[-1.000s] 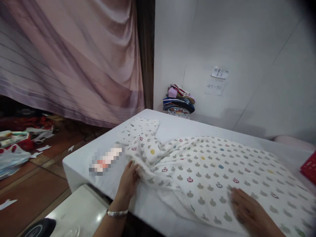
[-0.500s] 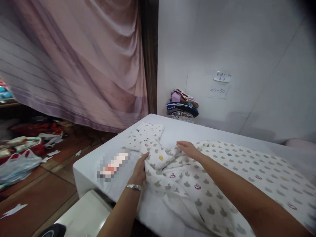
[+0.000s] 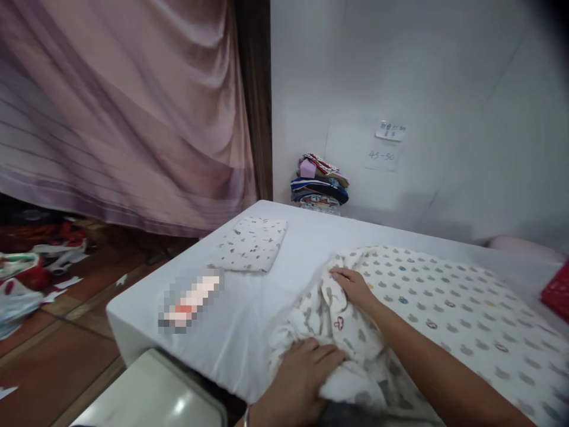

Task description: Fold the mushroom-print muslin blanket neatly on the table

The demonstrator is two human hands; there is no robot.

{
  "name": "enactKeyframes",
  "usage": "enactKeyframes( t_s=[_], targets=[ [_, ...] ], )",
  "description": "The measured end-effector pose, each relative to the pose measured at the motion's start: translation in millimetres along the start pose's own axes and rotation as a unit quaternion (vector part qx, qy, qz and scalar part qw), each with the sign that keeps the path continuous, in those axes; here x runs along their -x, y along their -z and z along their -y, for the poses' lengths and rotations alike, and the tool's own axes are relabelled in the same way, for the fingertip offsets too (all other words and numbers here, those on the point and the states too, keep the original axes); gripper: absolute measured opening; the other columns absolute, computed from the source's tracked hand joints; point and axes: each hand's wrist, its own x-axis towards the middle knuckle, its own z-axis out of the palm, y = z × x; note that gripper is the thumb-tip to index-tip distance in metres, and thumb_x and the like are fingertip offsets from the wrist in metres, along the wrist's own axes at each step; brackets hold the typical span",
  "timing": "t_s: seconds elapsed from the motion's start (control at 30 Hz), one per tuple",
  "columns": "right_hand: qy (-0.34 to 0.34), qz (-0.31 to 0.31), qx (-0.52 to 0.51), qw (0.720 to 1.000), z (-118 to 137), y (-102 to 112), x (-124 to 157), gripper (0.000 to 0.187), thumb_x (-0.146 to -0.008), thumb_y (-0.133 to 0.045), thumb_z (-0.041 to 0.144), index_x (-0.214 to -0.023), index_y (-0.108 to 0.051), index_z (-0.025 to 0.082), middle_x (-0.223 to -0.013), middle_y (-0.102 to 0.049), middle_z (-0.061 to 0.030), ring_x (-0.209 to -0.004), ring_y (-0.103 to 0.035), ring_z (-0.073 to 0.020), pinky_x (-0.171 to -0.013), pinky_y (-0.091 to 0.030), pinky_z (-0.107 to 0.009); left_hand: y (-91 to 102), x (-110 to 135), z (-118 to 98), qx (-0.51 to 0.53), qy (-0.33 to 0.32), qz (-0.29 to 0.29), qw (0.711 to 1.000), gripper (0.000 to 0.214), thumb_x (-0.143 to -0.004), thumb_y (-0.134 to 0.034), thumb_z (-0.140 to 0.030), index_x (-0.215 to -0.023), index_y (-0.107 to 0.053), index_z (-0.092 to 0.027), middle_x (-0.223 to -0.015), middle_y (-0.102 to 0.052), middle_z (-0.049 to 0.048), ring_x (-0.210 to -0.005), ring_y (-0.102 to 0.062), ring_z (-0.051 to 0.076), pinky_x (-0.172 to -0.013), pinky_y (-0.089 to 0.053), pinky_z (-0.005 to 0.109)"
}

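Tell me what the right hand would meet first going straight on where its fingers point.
Beyond the loose cloth it touches, the right hand would probably meet the folded cloth across the white tabletop; depth is unclear, so it might pass above.

The sheet [image 3: 438, 305] is matt cloth (the curtain [image 3: 186, 124], glossier).

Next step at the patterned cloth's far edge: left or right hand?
Right, probably: the right hand touches the patterned cloth near its far edge, while the left hand lies on the bunched part nearer the camera.
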Motion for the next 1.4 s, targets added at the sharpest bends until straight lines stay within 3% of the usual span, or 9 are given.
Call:
enactKeyframes(
  t_s=[0.17,0.3,0.53,0.7,0.87,1.0,1.1,1.23,1.4],
  targets=[
    [-0.058,-0.04,0.011,0.997,-17,25,49,0.045,-0.08,-0.051,0.049,-0.114,-0.064,0.023,-0.12,-0.061,-0.0063,-0.111,-0.055,-0.0238,-0.092,-0.045,-0.037,23.1,10,-10,0.024,-0.011,-0.06,0.998,0.07,-0.067,-0.063,-0.066,-0.128,-0.047,-0.034,-0.12,-0.061,0.0017,-0.104,-0.056,0.025,-0.092,-0.045,0.037],
    [-0.122,0.022,0.005,0.992,-10,27,86,0.06,-0.083,-0.046,0.055,-0.132,-0.049,0.021,-0.108,-0.066,-0.0066,-0.097,-0.061,-0.0228,-0.086,-0.048,-0.038,34.1,2,-12,0.036,0.023,-0.129,0.991,0.05,-0.083,-0.05,-0.057,-0.122,-0.054,-0.026,-0.114,-0.063,0.0055,-0.101,-0.058,0.021,-0.091,-0.045,0.035],
    [-0.02,0.012,0.127,0.992,-5,19,110,0.067,-0.069,-0.066,0.045,-0.13,-0.052,0.022,-0.127,-0.056,-0.0096,-0.117,-0.05,-0.0309,-0.1,-0.037,-0.046,36.4,-46,-5,0.068,0.121,-0.166,0.976,0.027,-0.081,-0.056,-0.044,-0.095,-0.067,-0.024,-0.089,-0.068,0.0067,-0.085,-0.061,0.024,-0.085,-0.043,0.034],
    [-0.122,0.043,-0.138,0.982,18,23,106,0.036,-0.074,-0.059,0.037,-0.106,-0.064,0.019,-0.094,-0.07,-0.0067,-0.086,-0.064,-0.025,-0.082,-0.05,-0.041,39.8,-57,-6,0.141,0.155,-0.115,0.971,0.03,-0.069,-0.066,-0.051,-0.061,-0.063,-0.023,-0.06,-0.062,0.0044,-0.071,-0.06,0.024,-0.084,-0.041,0.033],
    [-0.177,0.094,-0.419,0.886,54,14,112,0.042,-0.07,-0.069,0.032,-0.108,-0.061,0.016,-0.088,-0.07,-0.0077,-0.076,-0.066,-0.0208,-0.076,-0.051,-0.036,46.3,-62,-9,0.303,0.22,-0.143,0.916,0.038,-0.066,-0.07,-0.047,-0.097,-0.068,-0.024,-0.088,-0.07,0.0057,-0.084,-0.063,0.025,-0.08,-0.045,0.03],
    [-0.143,0.168,-0.449,0.866,69,-8,118,0.052,-0.068,-0.071,0.026,-0.118,-0.057,0.022,-0.094,-0.068,-0.0036,-0.083,-0.064,-0.0179,-0.08,-0.049,-0.032,55.1,-67,-8,0.42,0.234,-0.078,0.873,0.029,-0.071,-0.066,-0.039,-0.089,-0.069,-0.016,-0.086,-0.071,0.0075,-0.084,-0.063,0.025,-0.075,-0.049,0.031],
    [-0.114,0.204,-0.41,0.882,64,-15,114,0.062,-0.069,-0.071,0.027,-0.127,-0.05,0.028,-0.099,-0.067,-0.0014,-0.089,-0.062,-0.0155,-0.085,-0.046,-0.031,63.5,-65,1,0.512,0.268,-0.041,0.815,0.027,-0.068,-0.067,-0.031,-0.088,-0.068,-0.012,-0.076,-0.07,0.0078,-0.071,-0.064,0.024,-0.068,-0.051,0.034],
    [-0.046,0.151,-0.211,0.965,36,9,79,0.043,-0.075,-0.064,0.035,-0.116,-0.061,0.022,-0.091,-0.068,-0.0035,-0.082,-0.062,-0.0172,-0.078,-0.049,-0.035,81.5,-58,18,0.617,0.291,-0.041,0.73,0.03,-0.062,-0.066,-0.017,-0.091,-0.068,-0.015,-0.072,-0.07,0.0075,-0.075,-0.066,0.027,-0.07,-0.052,0.038],
    [-0.029,0.018,0.094,0.995,3,59,-4,0.053,-0.076,-0.055,0.024,-0.128,-0.053,0.028,-0.133,-0.051,-0.0062,-0.098,-0.059,-0.0225,-0.085,-0.048,-0.039,117.4,-65,34,0.521,0.332,-0.063,0.784,0.026,-0.059,-0.063,-0.012,-0.083,-0.069,-0.018,-0.062,-0.067,0.0043,-0.068,-0.066,0.03,-0.063,-0.054,0.041]
  ],
)
